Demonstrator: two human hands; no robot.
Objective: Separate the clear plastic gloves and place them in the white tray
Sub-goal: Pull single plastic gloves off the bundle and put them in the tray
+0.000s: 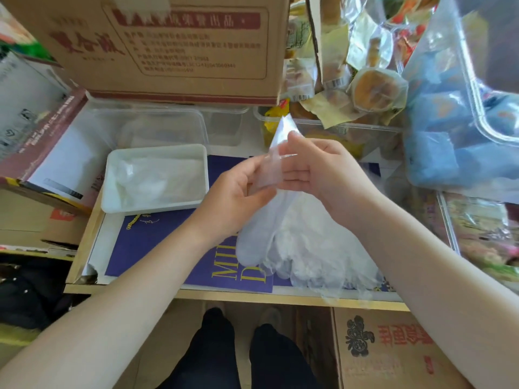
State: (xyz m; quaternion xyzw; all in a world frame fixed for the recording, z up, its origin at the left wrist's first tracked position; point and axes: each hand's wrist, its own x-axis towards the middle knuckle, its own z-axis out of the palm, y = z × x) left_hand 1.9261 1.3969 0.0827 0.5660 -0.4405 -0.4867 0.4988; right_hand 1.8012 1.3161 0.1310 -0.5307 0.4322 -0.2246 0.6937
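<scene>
While my left hand [238, 192] and right hand [317, 169] pinched the cuff of the clear plastic gloves [295, 242] above the blue sheet, right of the white tray [112, 178], I judged them featherlight, limp, clingy — best peeled at the cuff edge.

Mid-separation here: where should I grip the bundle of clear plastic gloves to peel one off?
Grip the cuff end, from above. The bundle of clear plastic gloves hangs finger-end down on the purple sheet, and its cuff edges fan apart between the left hand and right hand, probably the easiest layers to pinch singly.
</scene>
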